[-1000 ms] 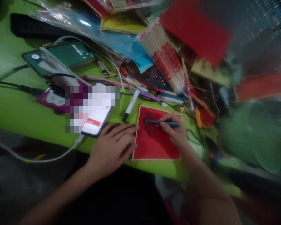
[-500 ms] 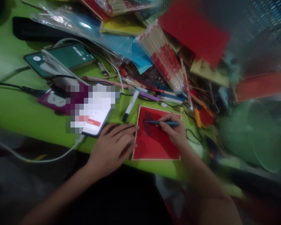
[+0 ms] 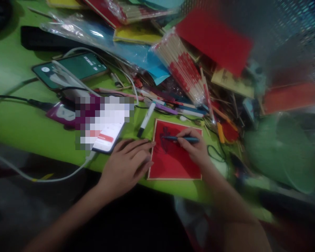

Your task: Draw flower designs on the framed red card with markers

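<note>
A red square card [image 3: 181, 164] with a pale border lies flat near the table's front edge. Dark lines are drawn on its upper left. In my right hand [image 3: 194, 145] a dark blue pen [image 3: 190, 139] is pinched, its tip at the drawn lines. My left hand [image 3: 128, 159] rests palm down with the fingers stretched out, fingertips on the card's left edge. Just above that hand lies a white marker [image 3: 146, 119] with a black cap. A lit phone [image 3: 111, 134], partly blurred out, is on the table beside the left fingers.
Behind the card are several pens, a plastic-wrapped bundle of red-tipped sticks [image 3: 181, 66], blue paper [image 3: 157, 70] and red paper [image 3: 215, 38]. A second phone [image 3: 73, 70] with cables lies at the left. At the right is a green bowl-like container [image 3: 278, 150]. The green table [image 3: 13, 129] ends in front of me.
The view has shifted slightly. My right hand and the pen have moved a tiny bit left over the drawing. My left hand stays in place at the card's edge.
</note>
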A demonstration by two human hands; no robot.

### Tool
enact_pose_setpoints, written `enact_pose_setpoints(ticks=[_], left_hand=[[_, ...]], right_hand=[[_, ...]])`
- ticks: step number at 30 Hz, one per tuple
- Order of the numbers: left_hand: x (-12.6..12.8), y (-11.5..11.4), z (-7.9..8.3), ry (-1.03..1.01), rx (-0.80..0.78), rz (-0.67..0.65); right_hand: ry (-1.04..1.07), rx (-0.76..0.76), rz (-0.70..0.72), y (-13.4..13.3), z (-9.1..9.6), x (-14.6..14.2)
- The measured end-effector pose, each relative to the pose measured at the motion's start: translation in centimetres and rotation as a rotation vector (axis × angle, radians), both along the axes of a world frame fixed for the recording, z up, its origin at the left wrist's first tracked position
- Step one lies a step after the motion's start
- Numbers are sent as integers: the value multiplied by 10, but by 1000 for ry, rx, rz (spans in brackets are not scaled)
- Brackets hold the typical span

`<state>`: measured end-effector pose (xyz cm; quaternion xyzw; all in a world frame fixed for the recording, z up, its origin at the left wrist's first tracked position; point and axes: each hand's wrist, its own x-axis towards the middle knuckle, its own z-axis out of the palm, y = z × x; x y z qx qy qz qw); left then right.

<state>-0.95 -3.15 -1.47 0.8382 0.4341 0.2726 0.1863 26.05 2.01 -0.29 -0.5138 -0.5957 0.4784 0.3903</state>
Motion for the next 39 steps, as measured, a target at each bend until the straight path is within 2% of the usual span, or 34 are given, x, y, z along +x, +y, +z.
enact_pose_setpoints(ticks=[17,39], left_hand=[[1,-1,0,-2,-15,5],[0,0,0,-5,4,0]], right_hand=[[-66,-2,-65,1,3,-2],[-63,8,-56,1,3,-3]])
